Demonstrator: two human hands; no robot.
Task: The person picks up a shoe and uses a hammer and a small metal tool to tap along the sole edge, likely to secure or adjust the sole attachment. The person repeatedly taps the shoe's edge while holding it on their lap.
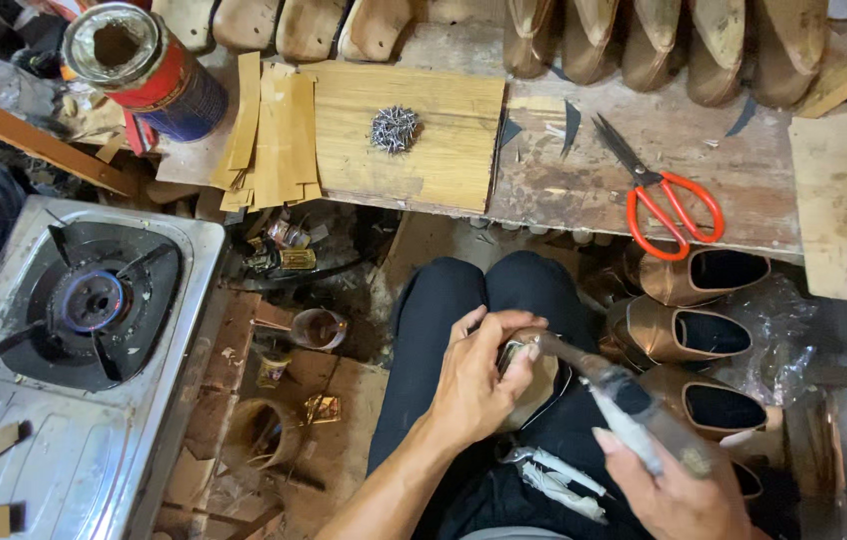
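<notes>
Looking straight down at someone seated at a shoemaker's bench, black trousers filling the bottom middle. The left hand (479,375) is curled closed around a shoe on a last (534,385) resting on the lap; the fingers wrap over its top edge, so most of it is hidden and I can only make out a pale bit and a shiny bit under the thumb. The right hand (679,490), down at 5 o'clock from the left, is closed around the handle of a hammer (604,385), I think, though it's motion-blurred. Its far end sits right at the left fingertips, touching or nearly touching the shoe. So the shoe is inside the left hand and up at 10 o'clock from the right.

Lying on the lap at 6 o'clock from the shoe is a pair of pincers (554,480). At 3 o'clock, bronze shoes (689,335) are stacked in a column. Up on the bench at 12 o'clock there's a pile of small nails (395,129) on a wooden board (444,160), with red-handled scissors (659,195) at 1 o'clock. A lit gas burner (94,300) is well off at 9 o'clock, and a red-and-blue can (149,70) at 11.
</notes>
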